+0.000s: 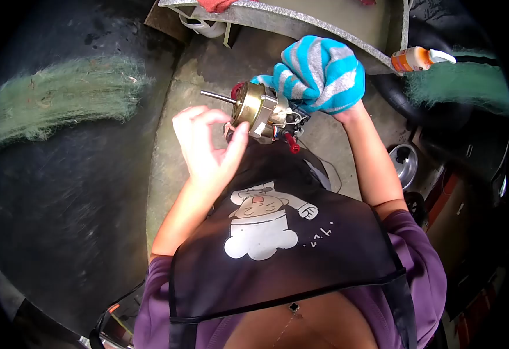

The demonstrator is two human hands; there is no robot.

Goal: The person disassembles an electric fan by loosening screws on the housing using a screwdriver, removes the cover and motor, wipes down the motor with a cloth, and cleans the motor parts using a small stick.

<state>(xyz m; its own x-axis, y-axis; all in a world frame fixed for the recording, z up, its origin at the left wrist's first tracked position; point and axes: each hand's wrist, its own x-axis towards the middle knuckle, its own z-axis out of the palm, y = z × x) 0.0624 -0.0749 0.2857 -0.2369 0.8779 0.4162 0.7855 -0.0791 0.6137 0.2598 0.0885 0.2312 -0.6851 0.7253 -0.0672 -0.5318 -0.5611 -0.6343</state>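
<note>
A small electric motor (258, 110) with a brassy round housing and a steel shaft pointing left is in front of my apron. Wires and a red-ended part (292, 143) stick out from its right side. My left hand (208, 142) is bare and curved beside the housing. Its thumb and fingers are apart, the thumb tip overlapping the housing's lower edge; contact is unclear. My right hand (319, 78) is inside a blue and grey striped cloth covering. It is bent around the motor's upper right side, the fingers hidden in the cloth.
Dark curved surfaces with green fibrous strips lie left (68, 96) and right (464, 87). A metal-edged tray (307, 20) is ahead, with an orange bottle (411, 59) near its right corner. A metal bowl (404, 166) sits lower right. Concrete floor (167, 151) shows below the motor.
</note>
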